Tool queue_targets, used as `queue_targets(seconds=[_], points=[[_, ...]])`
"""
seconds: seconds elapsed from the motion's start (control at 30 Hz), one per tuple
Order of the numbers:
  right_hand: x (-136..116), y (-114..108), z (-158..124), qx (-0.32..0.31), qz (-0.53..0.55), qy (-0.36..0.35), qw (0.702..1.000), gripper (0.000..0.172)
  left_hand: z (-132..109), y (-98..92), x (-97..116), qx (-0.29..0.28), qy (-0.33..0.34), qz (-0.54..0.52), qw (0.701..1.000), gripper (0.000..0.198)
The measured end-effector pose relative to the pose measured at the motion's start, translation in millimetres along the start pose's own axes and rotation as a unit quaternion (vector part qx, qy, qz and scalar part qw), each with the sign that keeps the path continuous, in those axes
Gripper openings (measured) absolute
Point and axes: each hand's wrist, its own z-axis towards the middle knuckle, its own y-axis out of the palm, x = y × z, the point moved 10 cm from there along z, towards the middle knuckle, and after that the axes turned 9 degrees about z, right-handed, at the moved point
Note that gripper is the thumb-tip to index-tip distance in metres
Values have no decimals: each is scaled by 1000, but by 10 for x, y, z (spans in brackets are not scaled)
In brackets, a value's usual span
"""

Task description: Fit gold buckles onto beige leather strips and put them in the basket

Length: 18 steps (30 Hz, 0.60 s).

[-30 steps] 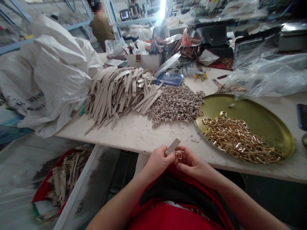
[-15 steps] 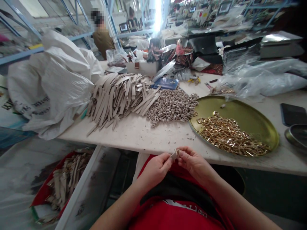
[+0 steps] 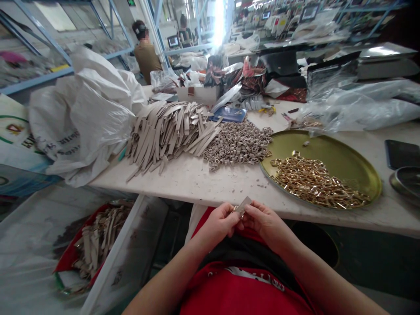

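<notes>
- Left hand [image 3: 219, 223]: fingers closed, pinching the lower end of the strap [image 3: 244, 204].
- Right hand [image 3: 266, 221]: fingertips closed on the strap from the opposite side.
- Strap: between both hands, just before the table [image 3: 203, 183] edge; long axis tilts up and right, free end away from the body.

Glossy brass tray [image 3: 331, 148], shiny gold metal buckles [image 3: 315, 183], matt beige straps [image 3: 167, 131]

You are sitting in a factory workshop for strap-and-buckle assembly. The tabletop [image 3: 197, 183] carries a pile of beige straps [image 3: 167, 131], a heap of small loops [image 3: 236, 144] and a round brass tray [image 3: 331, 146] of gold buckles [image 3: 315, 183], all in bulk. Big white sacks [image 3: 88, 118], blue steel racking [image 3: 108, 26] and another person [image 3: 146, 54] by the far benches surround you.
</notes>
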Motion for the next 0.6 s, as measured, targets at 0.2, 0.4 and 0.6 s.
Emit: queue_targets(seconds=[0.2,0.4,0.6], points=[[-392,-98,-149,88,-319,-223,917,19,13,-46,-18,43,-2,52,998,23],[-278,-223,-16,65,-334,-147,929,21,38,-73,13,60,23,130,989,24],[-88,-276,128,35,-166,-33,985,29,134,-76,-34,38,2,89,995,25]])
